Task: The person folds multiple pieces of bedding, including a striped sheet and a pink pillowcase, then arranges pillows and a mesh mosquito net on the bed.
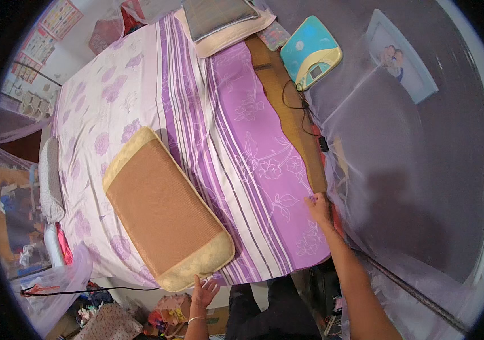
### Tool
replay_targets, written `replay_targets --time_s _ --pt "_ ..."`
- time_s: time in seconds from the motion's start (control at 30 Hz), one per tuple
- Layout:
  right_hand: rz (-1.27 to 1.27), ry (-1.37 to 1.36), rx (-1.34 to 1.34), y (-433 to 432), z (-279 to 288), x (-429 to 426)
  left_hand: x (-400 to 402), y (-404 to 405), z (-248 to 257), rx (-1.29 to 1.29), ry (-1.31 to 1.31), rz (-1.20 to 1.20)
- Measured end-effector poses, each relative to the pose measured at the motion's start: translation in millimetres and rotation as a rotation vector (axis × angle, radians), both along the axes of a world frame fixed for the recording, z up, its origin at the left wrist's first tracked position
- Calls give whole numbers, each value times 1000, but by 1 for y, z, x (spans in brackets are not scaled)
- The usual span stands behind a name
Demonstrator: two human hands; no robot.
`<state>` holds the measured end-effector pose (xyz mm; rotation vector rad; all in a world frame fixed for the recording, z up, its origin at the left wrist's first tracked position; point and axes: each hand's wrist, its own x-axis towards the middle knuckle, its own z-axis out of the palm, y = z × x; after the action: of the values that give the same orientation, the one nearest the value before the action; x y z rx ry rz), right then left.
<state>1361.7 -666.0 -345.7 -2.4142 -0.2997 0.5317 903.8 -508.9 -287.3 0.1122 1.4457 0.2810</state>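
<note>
A purple and white floral bed sheet (263, 170) is spread over a bed, its wavy right edge leaving a strip of brown mat (288, 114) bare. My right hand (319, 209) is at that edge near the bed's front corner, fingers bent; whether cloth is between them cannot be told. My left hand (203, 292), a bangle at its wrist, has its fingers spread just below the near end of a pillow (167, 208) with a tan woven top and cream ends. The pillow lies aslant on the sheet.
A grey pillow (220, 17) lies on a pale one at the far end. A blue and yellow toy laptop (312, 51) and a black cable (303, 106) are along the right side, beside mosquito netting (352, 140). A rolled grey item (50, 182) sits left; bags and clothes are below.
</note>
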Motion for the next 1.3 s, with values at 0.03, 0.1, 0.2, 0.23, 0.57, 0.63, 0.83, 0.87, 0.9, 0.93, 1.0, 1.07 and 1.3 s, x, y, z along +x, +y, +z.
replay_targets --time_s 0.03,0.1,0.2,0.23,0.57,0.63,0.83,0.87,0.9,0.93,1.0,1.07,1.3 --pt "12 13 -35 8 0 8 0 -1 -10 -1 1 141" --pt "33 -57 -198 18 -4 22 16 13 -22 -21 -151 282" --pt "57 -79 -387 30 -8 30 45 34 -18 71 -164 451" --pt "71 -71 -431 37 -10 29 34 45 -18 160 -160 417" --pt "297 -186 -588 6 -3 55 47 238 133 941 -98 335" --pt "300 -242 -637 -9 0 72 41 271 167 1109 -153 323" --pt "396 -299 -718 -10 8 69 11 326 240 1546 -30 137" --pt "410 -313 -718 -9 8 69 8 333 249 1636 44 110" --pt "401 -338 -728 -15 9 69 18 335 258 1521 -193 210" --pt "397 -365 -735 -18 9 70 24 335 269 1387 -416 335" --pt "414 -437 -754 -21 15 73 25 343 282 1232 -767 422" --pt "418 -452 -757 -21 21 71 14 358 284 1207 -965 362" --pt "337 -437 -704 -10 74 75 108 328 283 1317 -937 355"
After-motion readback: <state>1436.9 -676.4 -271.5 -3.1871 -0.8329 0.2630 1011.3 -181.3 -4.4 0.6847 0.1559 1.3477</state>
